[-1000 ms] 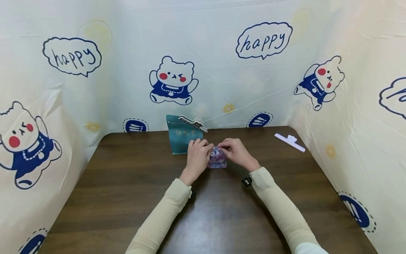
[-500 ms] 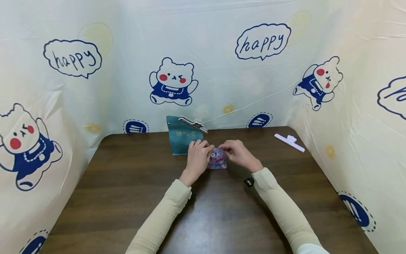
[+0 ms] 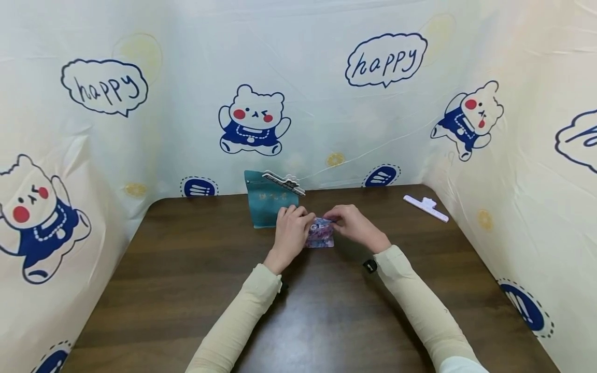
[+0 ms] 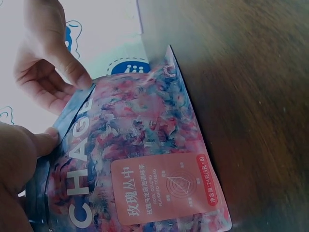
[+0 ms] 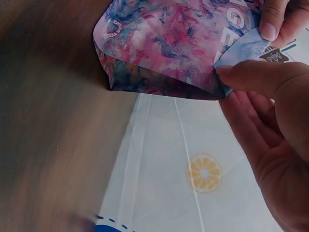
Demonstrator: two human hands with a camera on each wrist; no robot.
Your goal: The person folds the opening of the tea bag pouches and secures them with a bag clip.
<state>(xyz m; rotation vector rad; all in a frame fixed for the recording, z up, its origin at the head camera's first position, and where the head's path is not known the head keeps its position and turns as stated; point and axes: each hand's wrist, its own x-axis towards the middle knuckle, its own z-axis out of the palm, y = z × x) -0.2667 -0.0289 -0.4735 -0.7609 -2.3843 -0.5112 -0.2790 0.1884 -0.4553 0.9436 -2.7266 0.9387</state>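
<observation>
A pink and blue tea pouch [image 3: 320, 235] stands on the table between my hands. In the left wrist view, the tea pouch [image 4: 145, 125] shows white lettering and a pink label, with its top edge folded over in a dark blue band. My left hand [image 3: 291, 233] pinches that top edge at its left part. At the right end of the fold, my right hand [image 3: 354, 225] holds the corner between thumb and fingers. In the right wrist view, the right thumb [image 5: 246, 77] presses on the pale blue folded corner.
Behind my left hand stands a teal pouch [image 3: 268, 204] with a black and white clip [image 3: 284, 182] across its top corner. A white sealing clip [image 3: 426, 208] lies at the back right of the brown table [image 3: 186, 269]. Printed curtains enclose the table.
My right hand has shifted slightly to the right along the pouch's top edge. The fold hides more of the lettering than before. The left hand stays in place.
</observation>
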